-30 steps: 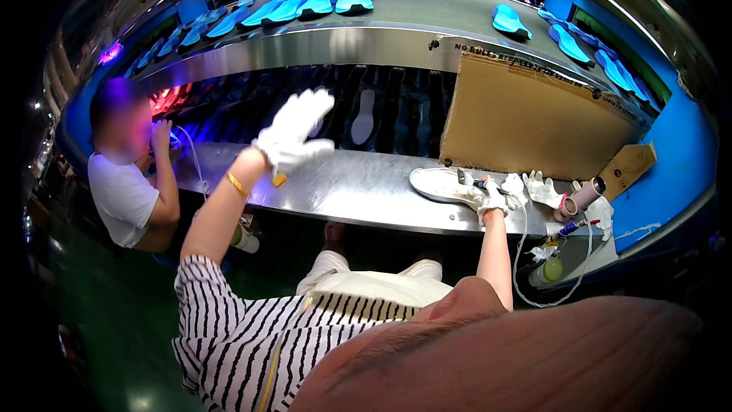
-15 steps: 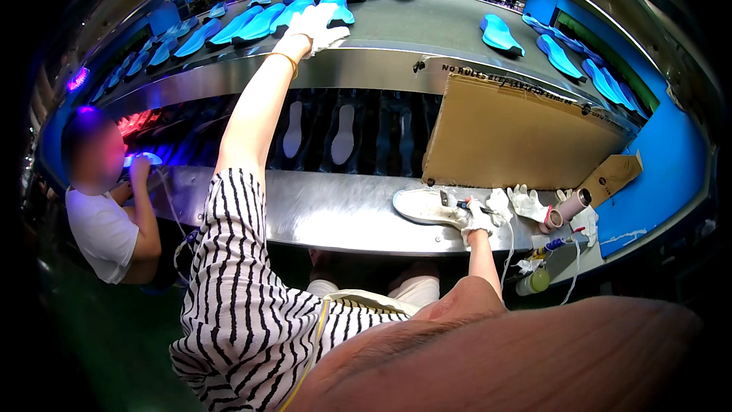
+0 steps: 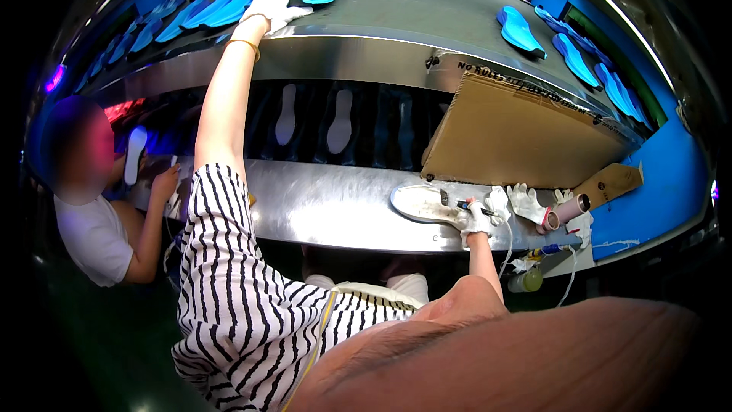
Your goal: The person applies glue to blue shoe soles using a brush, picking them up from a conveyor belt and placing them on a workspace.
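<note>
My left hand [image 3: 276,9], in a white glove, reaches far forward over the belt with its fingers apart. It is at the near edge of a group of blue shoe soles [image 3: 232,6]; whether it touches one I cannot tell. My right hand [image 3: 476,220], also gloved, rests on the steel bench [image 3: 320,206] at the heel of a white shoe-shaped piece [image 3: 419,203]. Its fingers are closed around a slim dark-handled tool [image 3: 464,204], whose tip is too small to make out.
More blue soles [image 3: 521,29] lie along the dark belt [image 3: 412,11]. A cardboard sheet [image 3: 518,130] leans behind the bench. Loose white gloves [image 3: 526,202], a pinkish roll [image 3: 573,207] and a corded tool [image 3: 545,250] crowd the right end. At left, a co-worker [image 3: 99,236] holds a sole [image 3: 136,154].
My left hand has moved left along the soles. My right hand stays by the white piece. The view has shifted slightly. The co-worker's sole has gone from lying flat to standing upright.
</note>
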{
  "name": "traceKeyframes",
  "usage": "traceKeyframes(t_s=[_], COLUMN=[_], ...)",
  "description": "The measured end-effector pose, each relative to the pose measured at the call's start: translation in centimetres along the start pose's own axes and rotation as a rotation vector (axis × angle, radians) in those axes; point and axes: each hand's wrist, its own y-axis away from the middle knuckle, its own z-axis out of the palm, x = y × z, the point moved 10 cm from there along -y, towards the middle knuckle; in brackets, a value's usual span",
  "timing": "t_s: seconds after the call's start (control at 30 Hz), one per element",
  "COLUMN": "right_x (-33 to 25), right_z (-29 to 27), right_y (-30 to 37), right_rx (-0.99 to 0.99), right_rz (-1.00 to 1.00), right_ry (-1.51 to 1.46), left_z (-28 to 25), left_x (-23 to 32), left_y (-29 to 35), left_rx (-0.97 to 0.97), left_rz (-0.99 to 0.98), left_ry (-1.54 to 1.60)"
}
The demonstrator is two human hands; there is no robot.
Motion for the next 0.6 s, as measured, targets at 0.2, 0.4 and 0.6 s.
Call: traceKeyframes(t_s=[0.2,0.4,0.6], right_x=[1.0,2.4,-0.5], right_z=[0.2,-0.1,0.9], right_y=[-0.6,-1.9,0.8], right_rx=[-0.036,-0.083,0.016], right_rz=[0.027,0.103,-0.038], right_ry=[-0.045,-0.094,-0.097], left_z=[-3.9,-11.3,-13.0], left_x=[2.5,3.0,3.0], left_y=[3.4,11.8,17.8], left_rx=[0.300,0.657,0.514], left_rz=[0.137,0.361,0.230], left_ry=[0.193,1.812,2.194])
